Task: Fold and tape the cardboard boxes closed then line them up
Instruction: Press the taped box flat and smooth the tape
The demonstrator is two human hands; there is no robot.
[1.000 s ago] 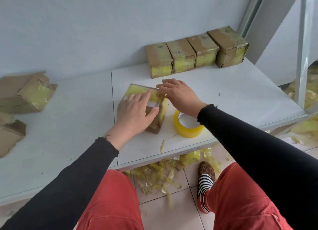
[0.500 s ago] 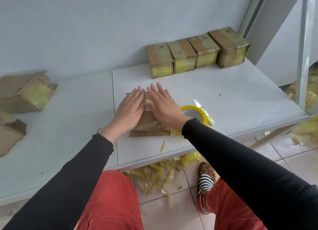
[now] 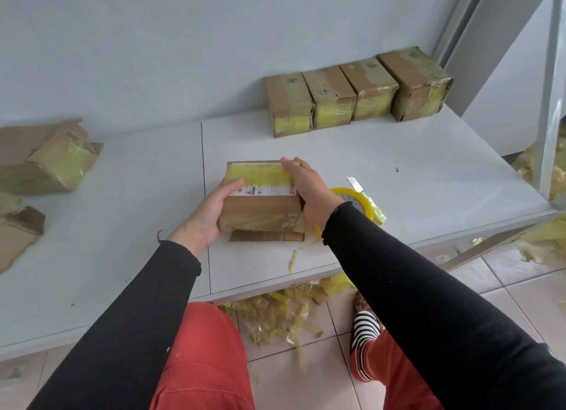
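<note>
Brown cardboard box with yellow tape band and white label (image 3: 262,195) sits mid-table on the white table (image 3: 398,170), a loose cardboard flap sticking out at its near bottom edge. Left hand (image 3: 208,212) grips the box's left side, thumb on top. Right hand (image 3: 311,192) clasps the right side, fingers curled over the far top corner. Yellow tape roll (image 3: 358,204) just right of the box, partly behind the right wrist. Row of four taped brown boxes (image 3: 355,91) against the wall, touching side by side. Flattened, untaped cardboard boxes (image 3: 43,158) at far left.
</note>
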